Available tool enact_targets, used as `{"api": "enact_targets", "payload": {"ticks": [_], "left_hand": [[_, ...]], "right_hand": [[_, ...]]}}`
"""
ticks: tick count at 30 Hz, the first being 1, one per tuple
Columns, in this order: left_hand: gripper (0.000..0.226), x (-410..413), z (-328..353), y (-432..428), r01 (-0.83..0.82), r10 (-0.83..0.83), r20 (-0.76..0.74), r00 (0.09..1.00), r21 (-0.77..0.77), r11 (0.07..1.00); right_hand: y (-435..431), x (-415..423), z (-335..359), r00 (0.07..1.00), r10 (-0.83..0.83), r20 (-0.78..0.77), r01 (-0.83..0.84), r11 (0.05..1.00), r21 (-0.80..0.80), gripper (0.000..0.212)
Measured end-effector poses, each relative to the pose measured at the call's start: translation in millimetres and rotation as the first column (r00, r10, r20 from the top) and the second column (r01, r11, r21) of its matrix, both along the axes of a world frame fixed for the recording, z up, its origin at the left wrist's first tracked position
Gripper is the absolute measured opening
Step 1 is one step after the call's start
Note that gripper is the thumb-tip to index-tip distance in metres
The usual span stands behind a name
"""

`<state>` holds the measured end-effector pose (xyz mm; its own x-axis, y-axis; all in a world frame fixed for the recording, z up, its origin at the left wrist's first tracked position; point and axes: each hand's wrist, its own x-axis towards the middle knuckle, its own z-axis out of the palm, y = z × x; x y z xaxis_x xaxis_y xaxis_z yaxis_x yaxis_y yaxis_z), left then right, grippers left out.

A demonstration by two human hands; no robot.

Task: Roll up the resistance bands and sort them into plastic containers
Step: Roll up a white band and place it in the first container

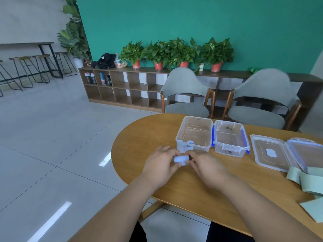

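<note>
Left hand (158, 163), right hand (206, 165): fingers curled, pinching white band roll (181, 159). 2 rolls (185, 143) in left container (197, 123). Green bands (307, 182) unrolled; right container (229, 121) looks empty.

The bench (138, 144) lies bare on the left. Ahead, the left tub (197, 147) and right tub (229, 151) stand side by side, open on top; rolls (183, 143) fill the left tub's near corner. Lids (262, 145) and green bands (307, 184) crowd the right.
</note>
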<state>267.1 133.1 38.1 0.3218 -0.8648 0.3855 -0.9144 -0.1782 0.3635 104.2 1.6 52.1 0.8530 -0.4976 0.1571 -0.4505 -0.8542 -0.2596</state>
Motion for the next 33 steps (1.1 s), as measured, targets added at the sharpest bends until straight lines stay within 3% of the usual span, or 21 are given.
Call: {"api": "enact_targets", "payload": {"ticks": [9,15,20,27,33], "left_hand": [[0.032,-21,18,-10,0.067,-0.069,0.097,0.993,0.024,0.997],[0.027,-30,24,-19,0.089,-0.088,0.125,0.988,-0.002,0.996],[0.029,-30,26,-31,0.104,-0.103,0.045,0.994,-0.020,0.994],[0.022,-20,25,-49,0.104,-0.108,-0.185,0.977,-0.028,0.994],[0.022,-10,30,-63,0.088,-0.098,-0.197,0.975,-0.056,0.994]], "right_hand": [[-8,-24,23,0.989,0.011,0.146,-0.015,0.999,0.029,0.008],[-13,-33,40,0.984,-0.012,0.178,-0.008,0.994,0.109,0.032],[-26,-35,53,0.984,0.002,0.180,-0.030,0.988,0.153,0.032],[-47,-21,68,0.986,0.013,0.166,-0.038,0.988,0.151,0.018],[-62,-3,85,0.994,0.032,0.104,-0.047,0.989,0.138,0.020]]}}
